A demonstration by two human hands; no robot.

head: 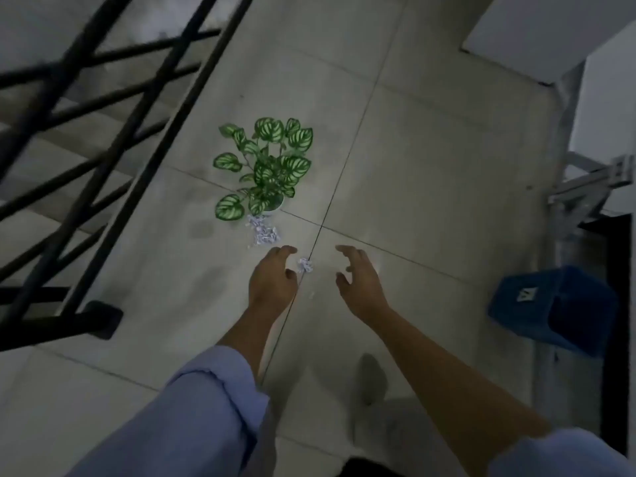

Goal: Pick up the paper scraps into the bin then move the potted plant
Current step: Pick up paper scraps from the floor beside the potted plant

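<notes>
A potted plant (265,166) with striped green leaves stands on the tiled floor in a small white pot. A pile of white paper scraps (263,232) lies just in front of the pot. A smaller clump of scraps (305,265) lies nearer me on the tile seam, between my hands. My left hand (273,280) hovers beside that clump, fingers spread and empty. My right hand (358,278) is open too, a little right of the clump, holding nothing. A blue bin (554,304) sits on the floor at the right.
A black metal stair railing (113,160) runs along the left, with steps going down behind it. A white wall and a metal frame (592,187) stand at the right. My shoe (371,376) is on the floor below my right arm.
</notes>
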